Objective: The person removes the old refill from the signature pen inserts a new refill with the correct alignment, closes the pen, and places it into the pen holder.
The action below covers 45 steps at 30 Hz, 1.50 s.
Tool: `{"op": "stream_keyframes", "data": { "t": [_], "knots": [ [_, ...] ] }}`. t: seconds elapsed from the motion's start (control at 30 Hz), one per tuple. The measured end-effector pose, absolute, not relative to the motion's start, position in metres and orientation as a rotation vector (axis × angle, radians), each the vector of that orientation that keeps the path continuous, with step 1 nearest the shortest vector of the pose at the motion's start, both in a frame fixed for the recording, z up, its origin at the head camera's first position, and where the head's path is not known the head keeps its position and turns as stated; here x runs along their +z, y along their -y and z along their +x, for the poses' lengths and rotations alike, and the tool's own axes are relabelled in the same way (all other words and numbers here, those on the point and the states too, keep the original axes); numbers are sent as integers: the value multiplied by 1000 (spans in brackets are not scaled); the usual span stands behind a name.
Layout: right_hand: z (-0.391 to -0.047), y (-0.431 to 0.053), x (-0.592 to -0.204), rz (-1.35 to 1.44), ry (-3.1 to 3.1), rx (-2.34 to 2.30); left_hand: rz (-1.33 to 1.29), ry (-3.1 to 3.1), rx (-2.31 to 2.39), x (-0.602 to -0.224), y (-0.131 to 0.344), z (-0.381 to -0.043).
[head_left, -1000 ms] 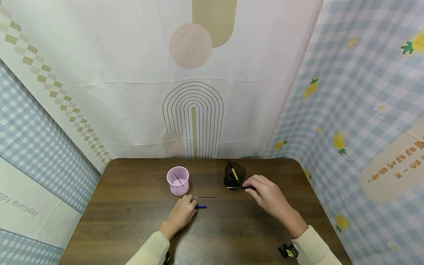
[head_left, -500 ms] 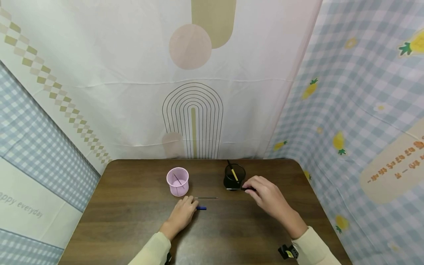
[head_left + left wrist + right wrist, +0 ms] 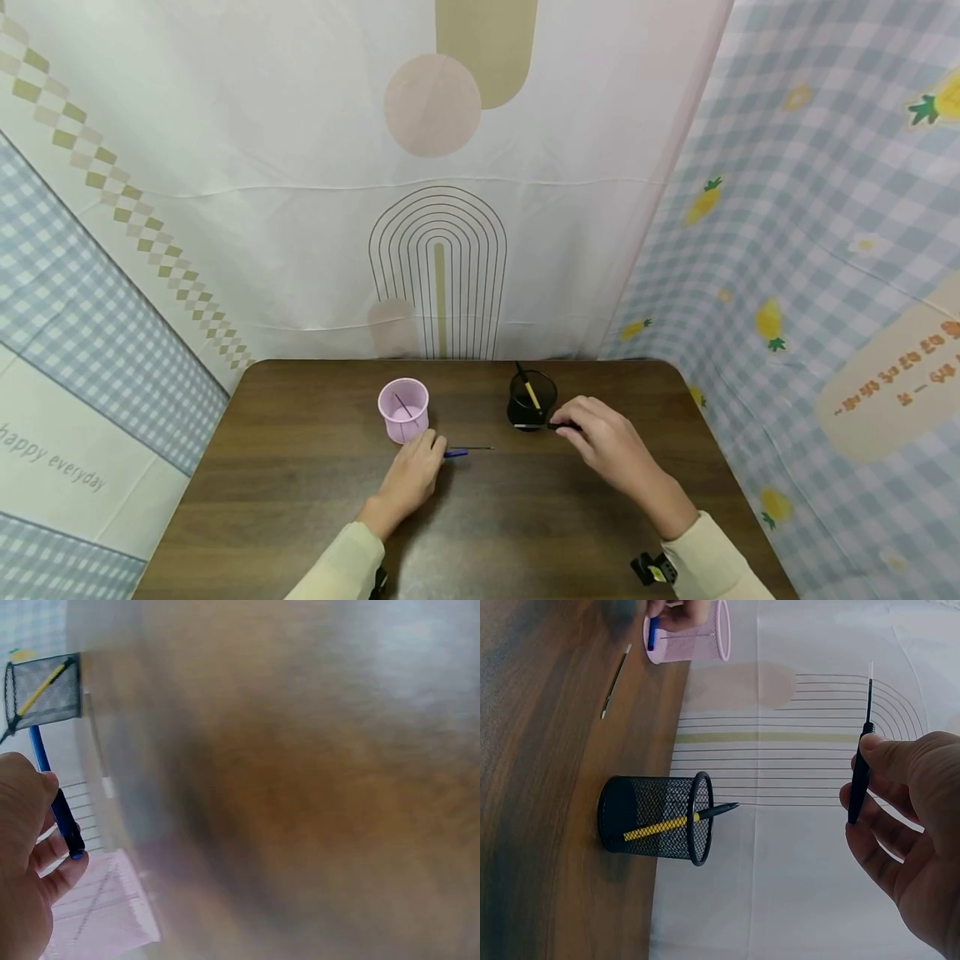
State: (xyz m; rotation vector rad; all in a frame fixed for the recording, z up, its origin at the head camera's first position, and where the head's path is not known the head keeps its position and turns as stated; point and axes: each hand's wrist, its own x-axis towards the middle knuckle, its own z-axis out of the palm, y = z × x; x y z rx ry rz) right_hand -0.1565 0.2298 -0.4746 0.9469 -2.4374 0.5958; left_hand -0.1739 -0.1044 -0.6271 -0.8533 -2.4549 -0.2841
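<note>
My left hand (image 3: pixel 414 468) pinches a blue pen (image 3: pixel 66 817) between thumb and fingers, just in front of the pink mesh cup (image 3: pixel 403 408). Between thumb and fingertips, my right hand (image 3: pixel 606 437) grips a black pen barrel (image 3: pixel 861 780), from whose end a thin refill (image 3: pixel 869 701) with a clear tip sticks out. This hand is in front and to the right of the black mesh cup (image 3: pixel 660 787). Inside that cup leans a yellow and black pen (image 3: pixel 660 827). A loose pen refill (image 3: pixel 616 681) lies on the table between the two cups.
Thin dark sticks, perhaps refills, show in the pink cup. Under everything is a brown wooden table (image 3: pixel 510 533). A patterned white cloth (image 3: pixel 315 250) hangs behind its far edge, with checked cloth (image 3: pixel 750 333) on the right.
My left hand has moved a little away from me with the blue pen, closer to the pink cup and the loose refill. My right hand stays nearly still.
</note>
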Motion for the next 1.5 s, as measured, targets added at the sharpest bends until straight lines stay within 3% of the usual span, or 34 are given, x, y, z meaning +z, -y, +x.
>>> {"op": "stream_keyframes", "data": {
  "t": [1.5],
  "knots": [
    [-161,-224,-463,935,2457,568,-878,2294,-459,-511,96,-170]
  ]
}}
